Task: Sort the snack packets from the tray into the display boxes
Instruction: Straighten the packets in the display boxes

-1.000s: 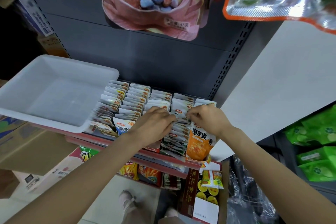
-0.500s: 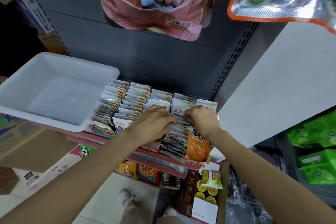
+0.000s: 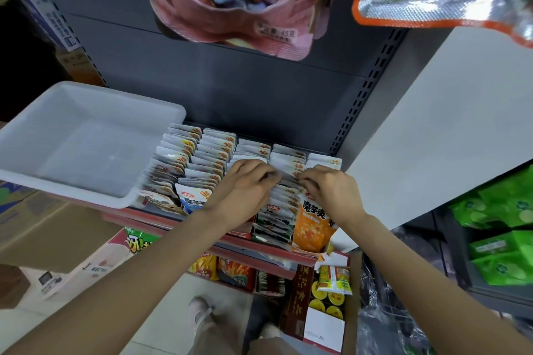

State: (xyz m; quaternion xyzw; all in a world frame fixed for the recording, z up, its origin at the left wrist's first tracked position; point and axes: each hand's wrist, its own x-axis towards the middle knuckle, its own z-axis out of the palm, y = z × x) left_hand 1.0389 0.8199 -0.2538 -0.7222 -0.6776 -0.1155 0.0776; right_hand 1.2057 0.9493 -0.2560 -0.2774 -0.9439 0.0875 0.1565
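A: So, what's being done w/ the two hands?

B: Both are set on the fourth row of snack packets [image 3: 284,199] in the display boxes [image 3: 242,232]. Left hand [image 3: 245,187] is curled, fingertips pinched onto packet tops; right hand [image 3: 328,190] is curled too, tips pressed on the same row from the other side. Probably the row is being squeezed straight so packets stand upright and fit.

A: Is anything held clear of the row?

B: Can't be told; fingertips are buried among the packet tops.

A: And the tray?

B: White plastic tray [image 3: 86,187] is parked on the shelf, left of the boxes, touching the first row; nothing is seen in it, so sorting looks nearly done.

A: Surroundings?

B: Grey metal shop shelf [image 3: 259,95], red front edge, a pink candy bag [image 3: 230,8] hung above, green packs [image 3: 499,210] at right, cardboard cartons [image 3: 43,233] stacked below left.
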